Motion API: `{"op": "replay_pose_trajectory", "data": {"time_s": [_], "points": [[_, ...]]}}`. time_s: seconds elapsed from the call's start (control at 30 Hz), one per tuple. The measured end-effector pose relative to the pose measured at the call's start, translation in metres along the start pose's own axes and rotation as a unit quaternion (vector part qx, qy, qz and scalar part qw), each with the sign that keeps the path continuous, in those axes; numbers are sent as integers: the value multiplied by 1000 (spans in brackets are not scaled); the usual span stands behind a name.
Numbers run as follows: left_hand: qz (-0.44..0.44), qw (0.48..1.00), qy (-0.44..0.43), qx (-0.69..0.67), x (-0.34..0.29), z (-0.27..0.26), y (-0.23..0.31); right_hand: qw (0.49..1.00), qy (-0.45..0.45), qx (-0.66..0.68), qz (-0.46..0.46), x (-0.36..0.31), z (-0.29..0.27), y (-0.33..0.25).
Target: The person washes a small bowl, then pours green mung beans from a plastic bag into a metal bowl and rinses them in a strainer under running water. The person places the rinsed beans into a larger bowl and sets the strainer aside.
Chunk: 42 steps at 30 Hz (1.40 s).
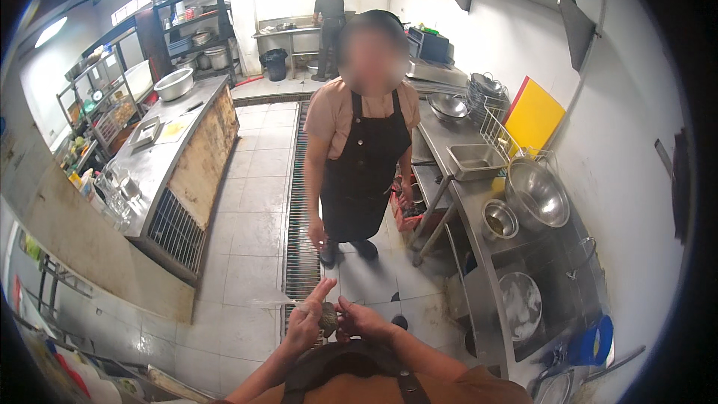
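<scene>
My left hand (303, 325) is in front of my apron at the bottom centre, one finger stretched forward and the others curled. It holds a dark greenish-brown lump (327, 319), whose kind I cannot make out. A thin, see-through strip (271, 302), like plastic film, sticks out leftward from the same hand. My right hand (366, 323) is at the lump's right side, its thumb raised and apart from its bent fingers; whether it touches the lump is hard to see. Facing me stands a person in a dark apron (364, 161), arms hanging down.
A steel sink counter (486, 254) runs along the right, with metal bowls (537, 193), a steel pan (476, 161) and a yellow board (535, 116). Left is a worktop with a white basin (174, 84). A floor grate (296, 217) runs between. Another person (329, 26) works at the back.
</scene>
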<state>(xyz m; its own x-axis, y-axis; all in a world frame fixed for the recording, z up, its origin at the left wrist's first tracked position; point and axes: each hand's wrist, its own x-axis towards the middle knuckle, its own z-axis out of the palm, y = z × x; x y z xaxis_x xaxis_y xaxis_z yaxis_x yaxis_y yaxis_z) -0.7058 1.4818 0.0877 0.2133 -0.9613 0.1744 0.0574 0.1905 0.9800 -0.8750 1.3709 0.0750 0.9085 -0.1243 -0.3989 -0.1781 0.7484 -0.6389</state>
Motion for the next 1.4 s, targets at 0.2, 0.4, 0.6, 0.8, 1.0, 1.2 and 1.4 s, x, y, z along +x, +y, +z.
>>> {"op": "replay_pose_trajectory", "data": {"time_s": [0.2, 0.4, 0.6, 0.8, 1.0, 1.2, 1.4], "points": [[45, 990, -55, 125, 10, 5, 19, 976, 74, -195, -62, -9, 10, -4], [88, 981, -81, 155, 28, 8, 7, 980, -49, 157, -108, -17, -4, -9], [104, 950, -185, 230, 69, 36, 9, 970, -171, 152, -84, -11, -78, 10], [123, 916, -234, 302, 145, 92, 1, 958, 68, 149, -234, -69, -88, -23], [-126, 963, -239, 1, 246, 202, -15, 884, 69, 207, -413, -123, -155, -76], [-150, 954, -244, -91, 327, 311, -43, 807, 288, 167, -488, -205, -214, -114], [-180, 959, -213, -53, 375, 401, -47, 725, 500, 0, -475, -275, -289, -134]]}}
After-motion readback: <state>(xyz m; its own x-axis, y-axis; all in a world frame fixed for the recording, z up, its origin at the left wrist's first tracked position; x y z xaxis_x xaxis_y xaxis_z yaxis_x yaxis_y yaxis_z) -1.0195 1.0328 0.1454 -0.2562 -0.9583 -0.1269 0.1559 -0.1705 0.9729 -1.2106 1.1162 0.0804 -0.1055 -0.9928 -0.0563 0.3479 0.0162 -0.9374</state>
